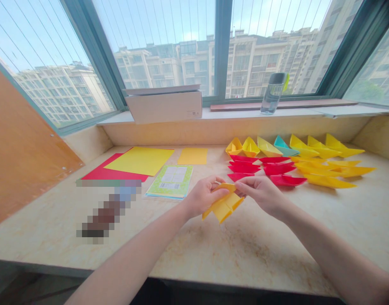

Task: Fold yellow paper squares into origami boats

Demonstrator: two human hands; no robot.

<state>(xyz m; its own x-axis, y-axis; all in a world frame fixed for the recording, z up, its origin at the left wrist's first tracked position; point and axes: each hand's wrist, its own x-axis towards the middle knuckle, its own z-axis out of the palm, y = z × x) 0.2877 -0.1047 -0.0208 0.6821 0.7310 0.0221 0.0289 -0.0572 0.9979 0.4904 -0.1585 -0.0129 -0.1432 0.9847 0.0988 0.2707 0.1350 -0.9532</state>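
A piece of folded yellow paper (225,207) with several creased flaps is held above the stone-look counter. My left hand (203,195) grips it from the left, thumb lying across its upper face. On the other side, my right hand (261,192) pinches its upper right corner between thumb and fingers. Some fingertips of both hands are hidden behind the paper. Just beyond my right hand lie red folded paper boats (282,169), with yellow folded paper boats (329,180) farther right.
Behind them stands a row of yellow boats with one teal boat (285,146). Left are yellow sheets (139,160), a red sheet (99,169), a small orange-yellow sheet (192,156) and a green paper pack (170,180). A white box (165,106) and a water bottle (273,95) occupy the sill.
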